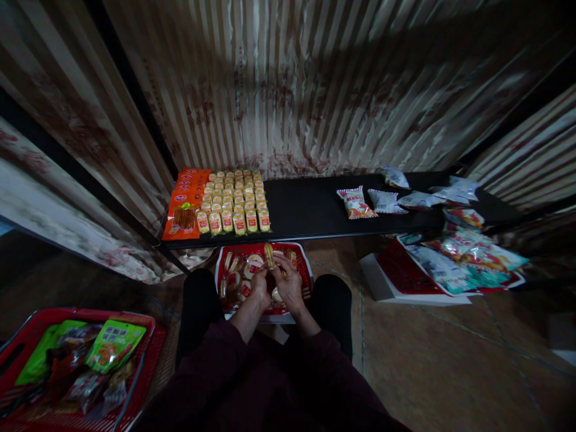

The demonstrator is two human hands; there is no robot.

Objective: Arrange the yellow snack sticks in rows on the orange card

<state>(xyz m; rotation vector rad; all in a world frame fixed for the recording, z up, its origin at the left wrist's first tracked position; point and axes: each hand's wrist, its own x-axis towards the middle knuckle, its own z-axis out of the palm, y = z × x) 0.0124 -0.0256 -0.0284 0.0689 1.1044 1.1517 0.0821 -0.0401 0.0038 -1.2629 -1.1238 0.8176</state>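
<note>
Between my knees a red basket (219,273) holds several round wrapped snacks (253,266). Above it, my right hand (289,282) is closed on a small yellow wrapped snack (269,255), which stands upright at the fingertips. My left hand (260,287) is beside it over the basket, fingers bent together; whether it grips anything is too small to tell. On the black shelf (299,207) ahead, rows of yellow wrapped snacks (239,221) stand at the left, next to orange packets (185,201).
White and red snack bags (356,203) lie along the shelf's right part. A red basket of bags (391,270) sits at the right on a white box (375,279). Another red basket (150,348) with green packets (116,345) stands at the lower left. Striped cloth hangs behind.
</note>
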